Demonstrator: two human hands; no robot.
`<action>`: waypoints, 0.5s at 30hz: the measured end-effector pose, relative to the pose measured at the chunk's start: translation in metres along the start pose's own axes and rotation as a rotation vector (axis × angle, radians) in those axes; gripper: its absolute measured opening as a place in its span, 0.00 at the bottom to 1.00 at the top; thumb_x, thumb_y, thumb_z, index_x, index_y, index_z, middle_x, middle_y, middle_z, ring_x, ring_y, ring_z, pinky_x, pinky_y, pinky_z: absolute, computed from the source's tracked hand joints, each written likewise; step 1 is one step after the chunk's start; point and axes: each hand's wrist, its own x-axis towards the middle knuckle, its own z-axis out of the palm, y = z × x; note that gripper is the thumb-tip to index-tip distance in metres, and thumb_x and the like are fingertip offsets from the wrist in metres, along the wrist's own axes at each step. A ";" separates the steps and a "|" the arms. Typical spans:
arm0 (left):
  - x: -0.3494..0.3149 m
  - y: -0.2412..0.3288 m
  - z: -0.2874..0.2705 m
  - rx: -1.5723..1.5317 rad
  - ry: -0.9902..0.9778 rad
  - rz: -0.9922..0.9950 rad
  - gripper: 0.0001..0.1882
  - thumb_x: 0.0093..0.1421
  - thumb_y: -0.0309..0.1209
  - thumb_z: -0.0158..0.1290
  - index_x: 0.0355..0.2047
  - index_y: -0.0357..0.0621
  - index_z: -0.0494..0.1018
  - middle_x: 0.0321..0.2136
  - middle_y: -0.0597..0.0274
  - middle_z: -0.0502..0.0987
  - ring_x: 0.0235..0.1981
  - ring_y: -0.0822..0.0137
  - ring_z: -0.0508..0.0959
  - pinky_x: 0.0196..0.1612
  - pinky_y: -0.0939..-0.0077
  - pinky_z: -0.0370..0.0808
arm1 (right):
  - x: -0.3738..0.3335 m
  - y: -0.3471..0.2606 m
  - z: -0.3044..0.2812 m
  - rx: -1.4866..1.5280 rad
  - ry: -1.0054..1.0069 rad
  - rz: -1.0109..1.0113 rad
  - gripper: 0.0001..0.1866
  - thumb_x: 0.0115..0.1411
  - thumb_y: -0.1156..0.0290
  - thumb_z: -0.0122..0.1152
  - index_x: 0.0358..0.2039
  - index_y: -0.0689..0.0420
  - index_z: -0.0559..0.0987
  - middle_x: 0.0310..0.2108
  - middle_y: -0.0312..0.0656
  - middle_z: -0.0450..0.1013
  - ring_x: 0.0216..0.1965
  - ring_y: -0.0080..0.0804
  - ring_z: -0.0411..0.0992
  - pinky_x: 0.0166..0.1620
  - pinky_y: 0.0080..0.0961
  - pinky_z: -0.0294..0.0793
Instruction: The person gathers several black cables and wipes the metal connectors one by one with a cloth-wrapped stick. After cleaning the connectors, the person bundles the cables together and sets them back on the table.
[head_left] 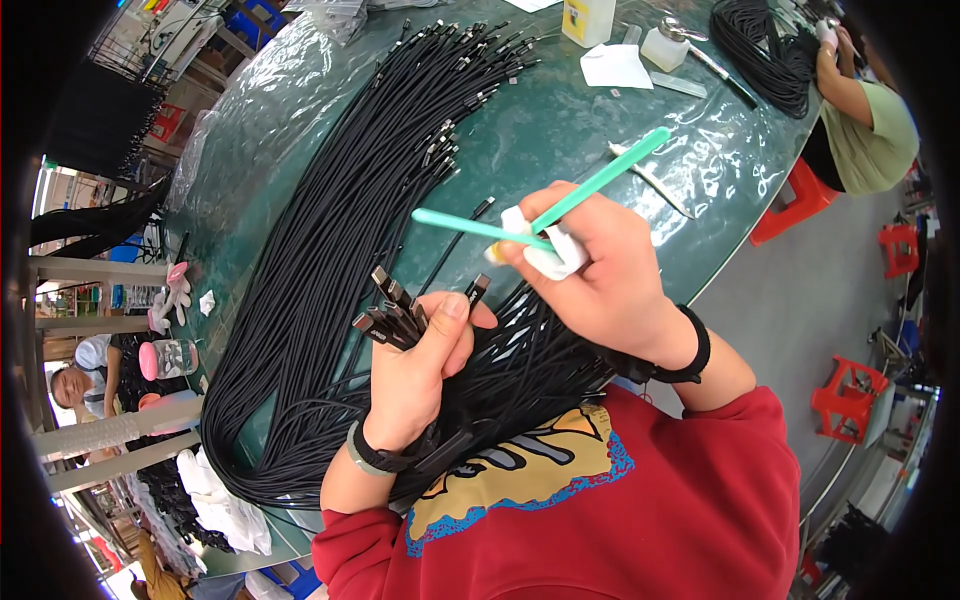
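Observation:
My left hand is closed round several black USB cables, and their metal-tipped plugs fan out above the thumb. One plug points up to the right, beyond the thumb. In my right hand are two slim green sticks that meet at an angle by the fingertips. A white piece of cloth or tissue is wrapped at their meeting point, with a yellowish spot near the fingertips. The right hand is just above and right of the held plugs. Beside both hands lies a long thick bundle of black cables, curving toward me.
On the plastic-covered green table lie pliers, white paper and a dispenser bottle. A lidded jar stands at left. Another person handles coiled cables at far right, near red stools.

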 end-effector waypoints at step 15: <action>0.015 -0.002 -0.022 -0.503 -0.362 -0.196 0.17 0.59 0.34 0.40 0.36 0.28 0.67 0.08 0.72 0.57 0.10 0.80 0.52 0.14 0.85 0.48 | 0.001 0.000 -0.006 0.323 0.035 0.255 0.07 0.51 0.76 0.57 0.30 0.61 0.70 0.21 0.32 0.70 0.22 0.12 0.63 0.23 0.13 0.63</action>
